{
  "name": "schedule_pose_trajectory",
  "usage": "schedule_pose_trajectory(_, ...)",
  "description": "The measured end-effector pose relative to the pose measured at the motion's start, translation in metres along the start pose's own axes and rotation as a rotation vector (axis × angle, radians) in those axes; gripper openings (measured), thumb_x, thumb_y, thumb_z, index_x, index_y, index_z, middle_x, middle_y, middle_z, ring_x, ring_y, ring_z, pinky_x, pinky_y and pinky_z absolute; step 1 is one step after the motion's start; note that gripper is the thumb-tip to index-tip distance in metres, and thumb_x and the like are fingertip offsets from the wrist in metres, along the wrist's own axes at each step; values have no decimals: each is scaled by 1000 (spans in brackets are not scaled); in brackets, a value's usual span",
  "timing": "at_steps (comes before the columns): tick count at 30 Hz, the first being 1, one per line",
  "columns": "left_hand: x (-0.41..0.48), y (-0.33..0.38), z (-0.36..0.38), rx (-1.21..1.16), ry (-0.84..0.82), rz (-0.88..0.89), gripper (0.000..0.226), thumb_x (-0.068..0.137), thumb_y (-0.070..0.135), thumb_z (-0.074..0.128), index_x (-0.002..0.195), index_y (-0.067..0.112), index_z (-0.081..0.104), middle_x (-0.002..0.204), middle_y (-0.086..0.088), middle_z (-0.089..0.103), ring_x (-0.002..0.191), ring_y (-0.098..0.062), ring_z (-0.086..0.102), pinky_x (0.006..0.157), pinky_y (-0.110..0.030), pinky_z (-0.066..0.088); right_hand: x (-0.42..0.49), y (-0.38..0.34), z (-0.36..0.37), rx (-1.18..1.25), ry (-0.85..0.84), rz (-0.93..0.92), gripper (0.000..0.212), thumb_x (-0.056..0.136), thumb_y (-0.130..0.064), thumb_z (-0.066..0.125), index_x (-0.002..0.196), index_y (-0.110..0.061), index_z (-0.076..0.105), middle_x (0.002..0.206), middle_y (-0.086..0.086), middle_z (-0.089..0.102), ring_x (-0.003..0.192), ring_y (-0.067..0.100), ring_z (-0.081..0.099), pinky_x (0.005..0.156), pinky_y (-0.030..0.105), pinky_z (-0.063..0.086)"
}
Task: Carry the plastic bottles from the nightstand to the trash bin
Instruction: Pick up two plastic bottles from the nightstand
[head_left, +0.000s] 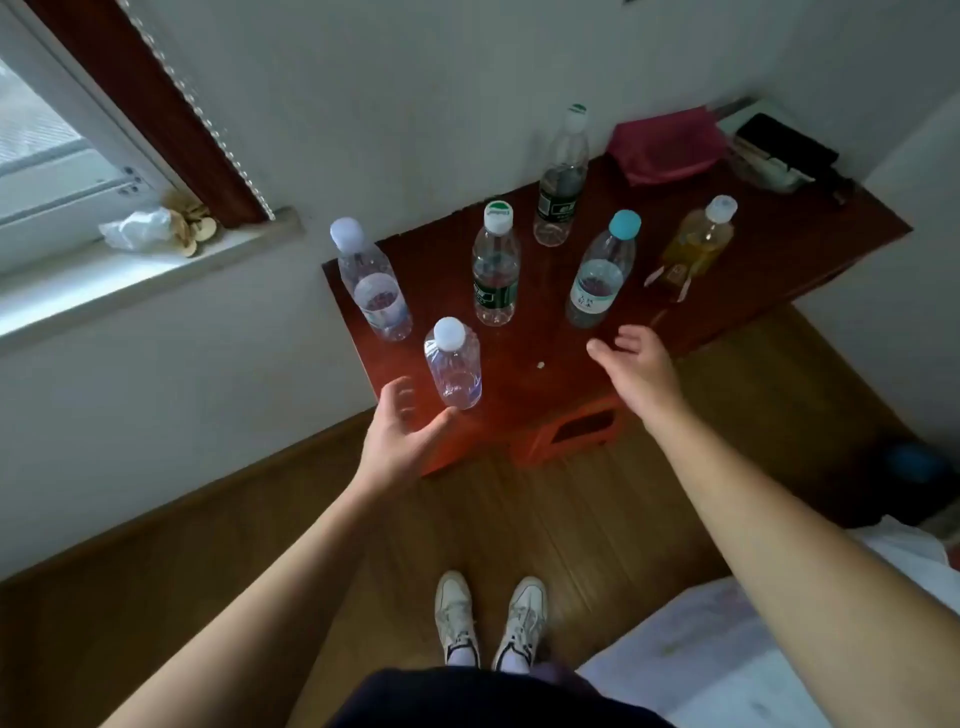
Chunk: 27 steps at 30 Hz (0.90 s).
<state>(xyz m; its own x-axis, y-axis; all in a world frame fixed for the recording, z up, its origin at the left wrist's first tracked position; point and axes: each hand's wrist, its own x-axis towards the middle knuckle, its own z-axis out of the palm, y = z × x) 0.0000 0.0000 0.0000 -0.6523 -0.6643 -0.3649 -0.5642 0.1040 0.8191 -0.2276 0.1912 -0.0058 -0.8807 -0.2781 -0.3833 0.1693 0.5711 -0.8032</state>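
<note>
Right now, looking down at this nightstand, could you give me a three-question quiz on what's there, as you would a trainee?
1. How many plastic bottles stand on the nightstand?
2. True or false: the left hand already grips a bottle.
3. Which bottle stands nearest the right hand? A: the yellowish bottle; B: the blue-capped bottle; C: the tall bottle at the back.

Key:
1. Six, all upright.
2. False: it is open, beside the nearest white-capped bottle, fingers not closed round it.
3. B.
</note>
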Motion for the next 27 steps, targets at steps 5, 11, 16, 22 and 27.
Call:
schedule_pose_trajectory(5,32,18,29,-30,38,55,95,65,57,84,145,35,36,140,7,55,127,-10,55,105,-38,51,45,-22,10,59,79,-9,93,71,-49,82,147,-19,37,145,2,50,129,16,52,103,34,47)
schedule_pose_trajectory(11,48,24,40,-53,89,53,74,70,44,86,134,33,51,122,12,67,110,-5,66,98,-36,56,64,-31,14,87,149,-141,63,77,-32,82,130,-20,50,117,-13,58,96,-5,54,81,12,41)
schedule_pose_trajectory(16,39,20,24,-125,103,25,66,74,45,84,131,27,57,118,8,73,107,-8,70,94,-36,59,55,-35,9,62,123,-200,48,78,-34,78,118,-22,56,108,-13,64,96,0,61,87,24,49)
schedule_pose_trajectory(22,-18,-1,-23,-89,125,-24,46,79,36,82,118,21,66,103,7,76,93,2,71,74,-12,54,-23,1,6,96,9,-244,42,78,-31,79,111,-24,55,107,-6,69,98,10,68,84,33,56)
schedule_pose_trajectory(27,-80,-40,-57,-49,136,-105,34,79,37,78,107,24,65,98,7,75,89,7,69,70,-12,52,-114,64,14,121,-145,-152,44,81,-16,80,115,-20,52,111,5,66,101,20,67,85,38,59)
